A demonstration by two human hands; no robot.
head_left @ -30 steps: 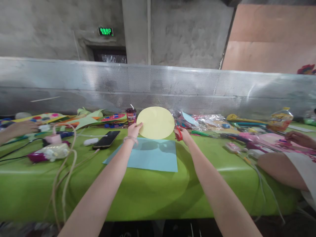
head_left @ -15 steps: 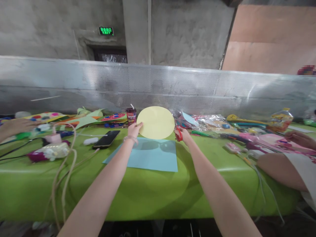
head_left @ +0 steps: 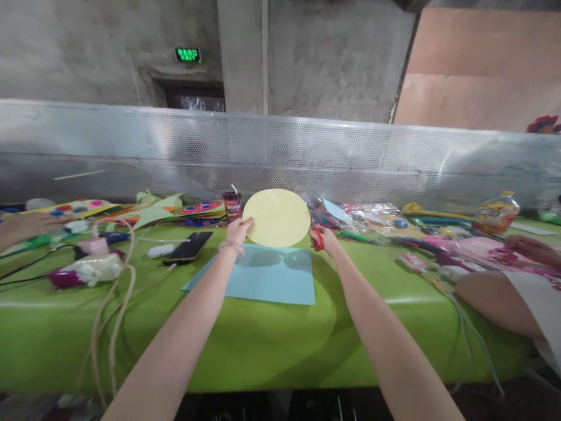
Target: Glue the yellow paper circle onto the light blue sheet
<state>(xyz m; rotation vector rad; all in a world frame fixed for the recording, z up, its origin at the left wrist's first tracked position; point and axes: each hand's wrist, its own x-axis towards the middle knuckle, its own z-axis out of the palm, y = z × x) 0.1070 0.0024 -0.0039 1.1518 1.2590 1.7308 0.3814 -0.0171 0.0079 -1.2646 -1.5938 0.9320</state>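
My left hand (head_left: 238,231) pinches the left edge of a pale yellow paper disc (head_left: 276,217) and holds it upright above the table. At the disc's right edge, my right hand (head_left: 323,238) is closed on red-handled scissors (head_left: 316,237). Below the disc a light blue paper sheet (head_left: 267,275) lies flat on the green table cover (head_left: 272,345). Both my forearms reach out over the table's front.
A black phone (head_left: 189,247) and a dark drink cup (head_left: 232,206) sit left of the disc. Cords and rope (head_left: 114,304) trail at the left. Coloured craft papers and plastic packets line the back. Other people's hands work at far left (head_left: 26,227) and far right (head_left: 528,248).
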